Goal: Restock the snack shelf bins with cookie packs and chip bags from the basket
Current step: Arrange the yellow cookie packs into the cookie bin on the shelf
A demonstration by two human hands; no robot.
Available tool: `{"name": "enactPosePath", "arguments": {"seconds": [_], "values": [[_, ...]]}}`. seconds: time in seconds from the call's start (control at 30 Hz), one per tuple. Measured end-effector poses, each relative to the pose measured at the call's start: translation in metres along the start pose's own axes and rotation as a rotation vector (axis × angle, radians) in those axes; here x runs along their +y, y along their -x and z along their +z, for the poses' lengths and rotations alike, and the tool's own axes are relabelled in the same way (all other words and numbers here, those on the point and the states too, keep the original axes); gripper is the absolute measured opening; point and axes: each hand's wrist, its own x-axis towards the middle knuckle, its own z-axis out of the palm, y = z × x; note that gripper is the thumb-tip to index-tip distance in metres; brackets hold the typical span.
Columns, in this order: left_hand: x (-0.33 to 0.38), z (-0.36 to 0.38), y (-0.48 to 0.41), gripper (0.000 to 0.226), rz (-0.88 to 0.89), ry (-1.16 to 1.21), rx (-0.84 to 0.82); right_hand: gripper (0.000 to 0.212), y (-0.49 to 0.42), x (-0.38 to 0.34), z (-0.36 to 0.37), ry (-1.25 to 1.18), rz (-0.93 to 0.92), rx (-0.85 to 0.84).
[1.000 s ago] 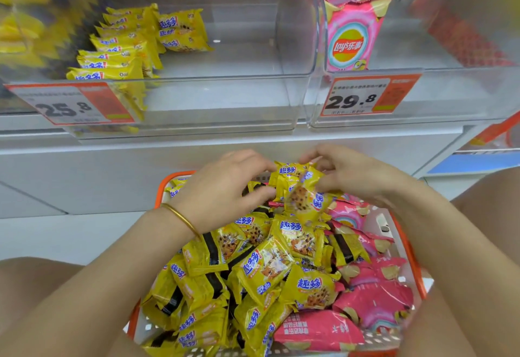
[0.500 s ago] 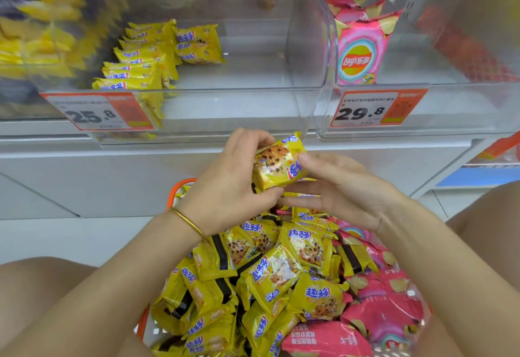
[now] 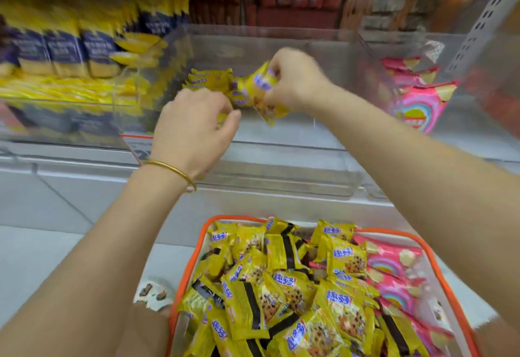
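While my right hand (image 3: 292, 80) pinches a crinkly yellow cookie pack (image 3: 266, 97) by its top edge, inside the clear plastic bin (image 3: 281, 179), my left hand (image 3: 194, 128) curls just beside it, thumb near forefinger; blur hides whether it grips anything. A flat stack of packs (image 3: 209, 78) lies behind them. Glossy pink chip bags (image 3: 416, 103) stand in the next bin (image 3: 467, 137). Below, the orange-rimmed basket (image 3: 233, 217) is heaped with both kinds.
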Motion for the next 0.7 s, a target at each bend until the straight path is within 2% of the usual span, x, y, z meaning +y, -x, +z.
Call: {"name": "enactPosePath", "arguments": {"seconds": [0.07, 0.13, 0.23, 0.3, 0.4, 0.57, 0.7], "values": [[0.000, 0.004, 0.003, 0.045, 0.028, -0.034, 0.021, 0.029, -0.025, 0.002, 0.028, 0.227, -0.086, -0.164], [0.001, 0.006, 0.006, 0.036, 0.015, -0.020, 0.004, 0.016, -0.043, 0.005, 0.052, 0.350, -0.153, -0.260], [0.000, 0.008, 0.008, 0.035, 0.038, 0.051, 0.044, 0.016, -0.066, 0.006, 0.068, 0.454, -0.184, -0.270], [-0.002, 0.011, 0.009, 0.039, 0.075, 0.074, 0.107, 0.031, -0.076, 0.006, 0.070, 0.501, -0.165, -0.198], [-0.003, 0.014, 0.008, 0.038, 0.107, 0.074, 0.153, 0.034, -0.088, 0.013, 0.068, 0.471, -0.129, -0.095], [-0.001, 0.014, 0.007, 0.039, 0.109, 0.072, 0.169, 0.026, -0.094, 0.009, 0.078, 0.274, -0.181, -0.060], [-0.001, 0.014, 0.007, 0.039, 0.105, 0.078, 0.172, 0.023, -0.098, 0.003, 0.083, 0.281, -0.171, -0.072]]}}
